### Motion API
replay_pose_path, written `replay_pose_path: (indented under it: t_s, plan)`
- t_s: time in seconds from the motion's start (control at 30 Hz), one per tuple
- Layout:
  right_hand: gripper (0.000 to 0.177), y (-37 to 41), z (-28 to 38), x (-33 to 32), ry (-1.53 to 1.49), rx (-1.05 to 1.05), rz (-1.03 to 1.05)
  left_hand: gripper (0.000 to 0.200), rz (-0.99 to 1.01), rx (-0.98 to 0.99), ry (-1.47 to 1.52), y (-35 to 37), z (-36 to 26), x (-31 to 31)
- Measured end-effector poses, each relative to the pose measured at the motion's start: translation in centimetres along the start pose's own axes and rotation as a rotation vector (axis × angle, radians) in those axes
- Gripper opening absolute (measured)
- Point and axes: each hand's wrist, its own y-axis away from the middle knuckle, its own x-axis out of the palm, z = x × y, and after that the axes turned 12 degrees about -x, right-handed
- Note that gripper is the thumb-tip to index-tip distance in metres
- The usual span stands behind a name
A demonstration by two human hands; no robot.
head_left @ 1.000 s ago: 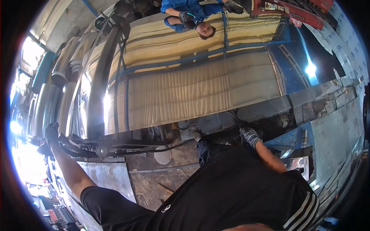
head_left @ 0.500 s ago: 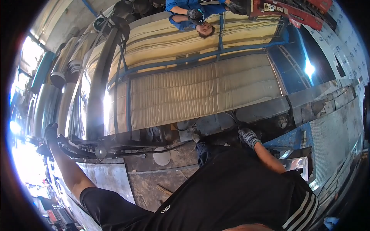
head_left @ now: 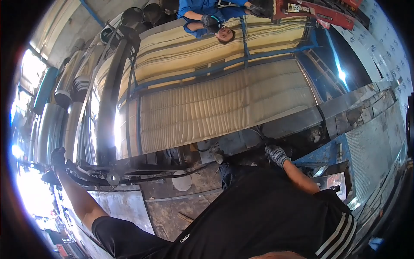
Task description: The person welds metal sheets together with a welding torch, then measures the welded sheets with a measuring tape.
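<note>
A large mirror-like metal sheet [head_left: 284, 118] fills the middle of the view, reflecting yellow and beige panels. My left hand [head_left: 58, 159], in a dark glove, is at far left by the end of a long dark machine beam [head_left: 110, 103]. Its fingers are too dark to make out. My right hand [head_left: 277, 154], in a grey and black patterned glove, is below the sheet's near edge. Its fingers are curled round something dark that I cannot make out. A thin dark cable [head_left: 260, 131] runs just above that hand.
Across the sheet stands a co-worker in blue [head_left: 196, 11], with gloved hands by the far edge. A red machine part [head_left: 312, 12] is at upper right. Metal tubes [head_left: 71, 82] stand at left. Right of me lies a textured metal sheet [head_left: 373, 142]; a pale disc [head_left: 182, 181] is on the floor.
The view has tilted slightly, so the left side sits lower and the co-worker a little farther left. Both my hands keep nearly the same places.
</note>
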Motion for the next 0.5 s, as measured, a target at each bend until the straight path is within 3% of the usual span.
replay_pose_path:
  t_s: [0.07,0.17,0.3,0.5]
  plan:
    - [0.033,1.2,2.6,-1.5,-0.027,0.086,0.028,0.038,-0.014,0.018,-0.002,-0.2,0.2,0.0]
    - [0.033,0.9,1.7,-0.7,-0.027,-0.006,-0.02,0.036,-0.05,0.041,-0.003,-0.5,0.5,0.3]
    - [0.03,1.2,2.9,-1.5,0.042,0.028,0.032,0.037,-0.045,0.137,0.047,-1.7,2.0,0.9]
    - [0.021,0.2,-0.7,0.5,-0.172,-0.004,-0.124,0.04,-0.09,0.041,-0.031,-1.8,1.5,0.8]
